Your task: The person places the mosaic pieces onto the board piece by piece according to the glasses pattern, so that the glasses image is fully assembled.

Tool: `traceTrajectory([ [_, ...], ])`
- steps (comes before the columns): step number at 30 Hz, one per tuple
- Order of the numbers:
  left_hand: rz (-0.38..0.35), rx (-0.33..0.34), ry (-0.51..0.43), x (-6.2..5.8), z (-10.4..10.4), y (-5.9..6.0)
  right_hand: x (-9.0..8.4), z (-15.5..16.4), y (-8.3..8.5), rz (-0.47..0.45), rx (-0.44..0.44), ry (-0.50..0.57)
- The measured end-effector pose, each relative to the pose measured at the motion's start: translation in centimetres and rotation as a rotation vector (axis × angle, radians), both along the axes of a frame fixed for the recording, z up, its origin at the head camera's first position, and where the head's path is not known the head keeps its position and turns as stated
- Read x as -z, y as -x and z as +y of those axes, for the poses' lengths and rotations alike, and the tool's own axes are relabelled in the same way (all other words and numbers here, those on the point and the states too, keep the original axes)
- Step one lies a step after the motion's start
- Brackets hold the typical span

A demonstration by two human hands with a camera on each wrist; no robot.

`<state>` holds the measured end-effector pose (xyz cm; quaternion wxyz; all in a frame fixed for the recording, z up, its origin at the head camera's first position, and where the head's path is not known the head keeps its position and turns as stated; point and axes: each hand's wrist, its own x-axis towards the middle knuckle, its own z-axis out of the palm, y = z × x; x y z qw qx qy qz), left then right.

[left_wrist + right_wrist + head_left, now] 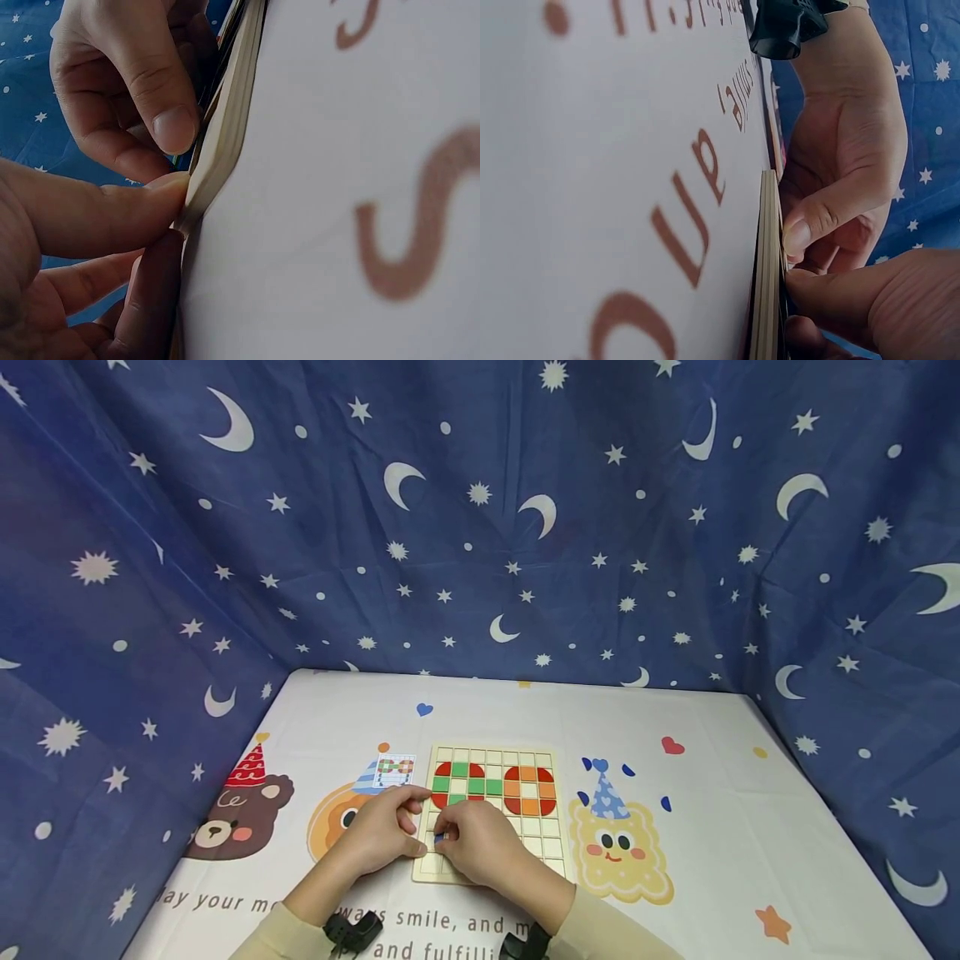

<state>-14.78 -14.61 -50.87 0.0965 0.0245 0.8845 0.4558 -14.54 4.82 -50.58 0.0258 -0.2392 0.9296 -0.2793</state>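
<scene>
A wooden grid board (542,847) lies on the white tablecloth, with red, green and orange tiles (491,785) set in its upper rows. My left hand (408,827) sits at the board's left edge. In the left wrist view its thumb (127,206) and a finger pinch the board's edge (225,142). My right hand (444,837) lies curled over the board's lower left squares and pinches a small blue tile (438,838). In the right wrist view, its thumb (855,289) presses by the board's edge (766,262). The tile is mostly hidden by the fingers.
A small pattern card (393,770) lies just left of the board's top corner. The tablecloth (720,827) bears cartoon animals and brown lettering. A blue curtain with moons and stars (480,527) closes in the back and both sides.
</scene>
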Motion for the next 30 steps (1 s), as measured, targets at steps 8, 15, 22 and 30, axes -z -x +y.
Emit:
traceTrajectory([
  [8,0.007,0.006,-0.01,0.1,0.1,0.2,-0.1,0.2,0.1,-0.004,0.005,0.005],
  [15,0.006,0.014,-0.02,0.1,0.0,0.1,-0.3,0.8,0.1,-0.077,0.007,0.078],
  [22,0.0,0.01,-0.032,0.0,-0.1,0.0,-0.7,3.3,0.2,-0.08,0.084,0.117],
  [30,-0.003,0.003,-0.04,0.1,0.0,-0.1,-1.0,8.3,0.1,-0.053,0.233,0.106],
])
